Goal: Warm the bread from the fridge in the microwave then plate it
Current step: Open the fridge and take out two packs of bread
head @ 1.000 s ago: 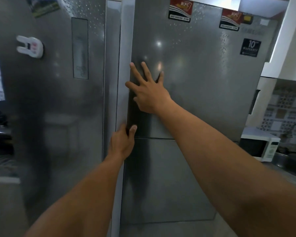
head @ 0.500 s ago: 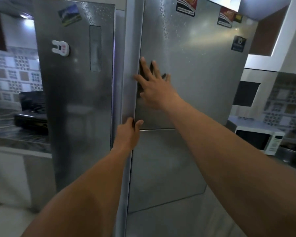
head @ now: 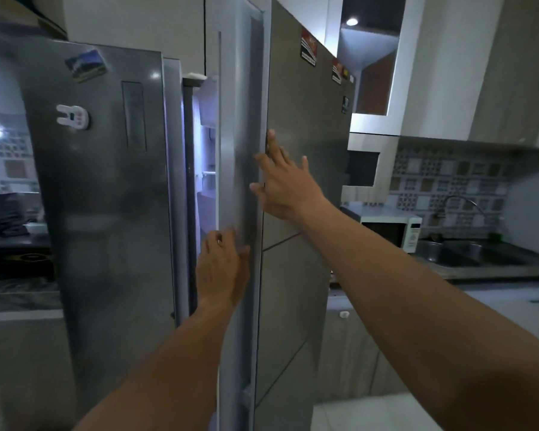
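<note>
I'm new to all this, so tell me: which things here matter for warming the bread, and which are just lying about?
For the job: right fridge door, left hand gripping its edge, right hand flat on it, microwave.
Lying about: door magnets, sink, tap.

Brushed silver-grey steel fridge door (head: 305, 150) carries red, white and black stickers (head: 308, 52). White box microwave (head: 413, 233) has a black window. Patterned wall tiles (head: 448, 175) show grey, white and brown squares.

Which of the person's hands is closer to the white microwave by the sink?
Right. The right hand lies flat on the fridge door, on the side toward the microwave; the left hand holds that door's opening edge, lower and farther off.
</note>
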{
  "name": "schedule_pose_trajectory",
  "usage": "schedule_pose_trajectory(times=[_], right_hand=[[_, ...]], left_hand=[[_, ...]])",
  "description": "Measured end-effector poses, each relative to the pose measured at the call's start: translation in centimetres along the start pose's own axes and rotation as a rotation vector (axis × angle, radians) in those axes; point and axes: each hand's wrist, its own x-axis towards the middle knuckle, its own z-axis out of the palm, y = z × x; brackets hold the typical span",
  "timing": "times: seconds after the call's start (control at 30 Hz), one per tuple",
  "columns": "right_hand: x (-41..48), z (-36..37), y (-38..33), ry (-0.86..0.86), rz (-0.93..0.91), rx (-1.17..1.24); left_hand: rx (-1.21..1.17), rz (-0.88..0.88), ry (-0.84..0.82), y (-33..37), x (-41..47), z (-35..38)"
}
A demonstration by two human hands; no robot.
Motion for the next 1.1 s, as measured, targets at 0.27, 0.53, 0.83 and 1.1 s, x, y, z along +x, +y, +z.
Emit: schedule_pose_trajectory(times=[0.27,0.53,0.83,1.1], right_hand=[[-6.3,-2.1,-0.4,-0.011,0.172,0.031],[-10.2,-3.0,0.9,0.007,0.252,-0.01],[-14.7,-4.4,4.3,0.023,0.407,-0.032],[-17.1,-4.1,7.2,-0.018,0.531,-0.206]], left_hand=[[-0.333,0.002,-0.13,4.6,-2.9,-0.3],[-0.381,0.274,-0.107,7.3,-4.6,-1.0],[-0.078,0.364,-0.101,6.4,-1.0,0.4],[-0.173,0.42,-0.196,9.8,-0.9,1.1]])
